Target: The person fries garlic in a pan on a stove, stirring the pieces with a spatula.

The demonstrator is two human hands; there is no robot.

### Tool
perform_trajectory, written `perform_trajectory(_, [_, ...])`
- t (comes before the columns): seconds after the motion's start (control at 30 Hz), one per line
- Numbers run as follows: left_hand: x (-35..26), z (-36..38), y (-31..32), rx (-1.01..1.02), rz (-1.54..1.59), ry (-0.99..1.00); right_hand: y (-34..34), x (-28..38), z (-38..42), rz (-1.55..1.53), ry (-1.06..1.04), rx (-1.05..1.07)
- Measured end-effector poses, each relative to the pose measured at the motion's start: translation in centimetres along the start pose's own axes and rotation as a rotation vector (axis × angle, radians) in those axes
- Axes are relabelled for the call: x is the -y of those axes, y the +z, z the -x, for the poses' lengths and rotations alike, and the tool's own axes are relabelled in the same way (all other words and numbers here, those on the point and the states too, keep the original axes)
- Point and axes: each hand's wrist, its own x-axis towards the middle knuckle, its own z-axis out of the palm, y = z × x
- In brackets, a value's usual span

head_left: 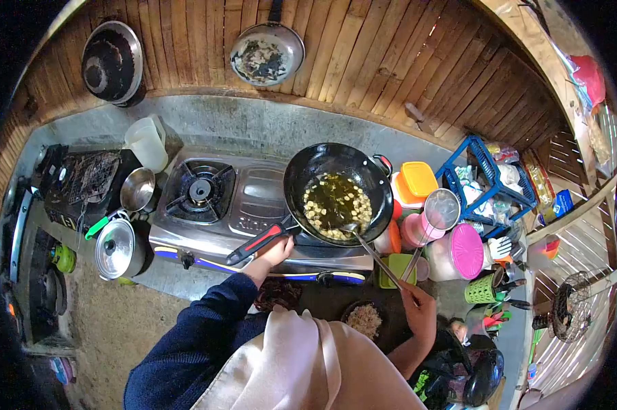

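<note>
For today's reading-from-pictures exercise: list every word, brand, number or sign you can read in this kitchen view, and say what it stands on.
"Rin...": embossed on the steel top of the gas stove, partly hidden by the wok; the rest cannot be read.
Packets in the blue crate: print too small and blurred to read.
Front of the stove: no readable marking.
Nothing else carries legible text.

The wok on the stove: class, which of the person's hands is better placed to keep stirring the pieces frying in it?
The right hand. It already holds the long spatula, whose tip sits among the pieces in the wok. The left hand is by the wok's handle, so it likely suits steadying the pan.
</note>
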Motion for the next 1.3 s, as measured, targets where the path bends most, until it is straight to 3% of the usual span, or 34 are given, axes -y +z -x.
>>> perform_trajectory(0.17, [0.5,-0.1,0.6,-0.053,-0.013,0.022,-0.8,0.4,0.1,0.027,0.026,-0.024])
perform_trajectory(0.33, [-0.1,0.0,-0.3,0.08,-0.062,-0.031,0.3,-0.2,-1.1,0.011,0.039,0.014])
perform_trajectory(0.4, [-0.2,0.1,-0.2,0.04,-0.042,-0.011,1.4,-0.9,-1.9,-0.029,-0.079,-0.021])
perform_trajectory(0.53, [-0.9,0.0,-1.2,0.081,-0.06,-0.041,3.3,-1.1,-3.4,0.004,-0.044,0.008])
perform_trajectory(0.6, [-0.4,0.0,-0.4,0.004,-0.045,-0.002,5.0,-2.4,-4.5,-0.122,-0.204,-0.029])
perform_trajectory(0.63, [-0.3,0.1,-0.2,-0.074,-0.026,0.035,5.6,-2.5,-4.8,-0.125,-0.201,-0.029])
perform_trajectory(0.7, [-0.1,0.0,-0.1,-0.063,-0.043,0.038,6.8,-2.5,-5.5,-0.302,0.015,0.029])
perform_trajectory(0.93, [0.2,0.0,0.2,-0.043,-0.052,0.029,10.4,-2.7,-6.9,-0.394,-0.156,-0.005])
perform_trajectory(1.13, [0.7,-0.1,0.6,-0.017,-0.059,0.028,9.8,-3.1,-6.0,-0.415,-0.064,-0.001])
perform_trajectory(1.23, [0.2,0.0,0.1,-0.009,-0.03,0.034,8.6,-2.7,-5.3,-0.427,-0.145,-0.071])
perform_trajectory(1.3, [-0.2,0.1,-0.3,-0.035,-0.022,0.052,6.9,-1.1,-4.3,-0.448,-0.024,-0.12])
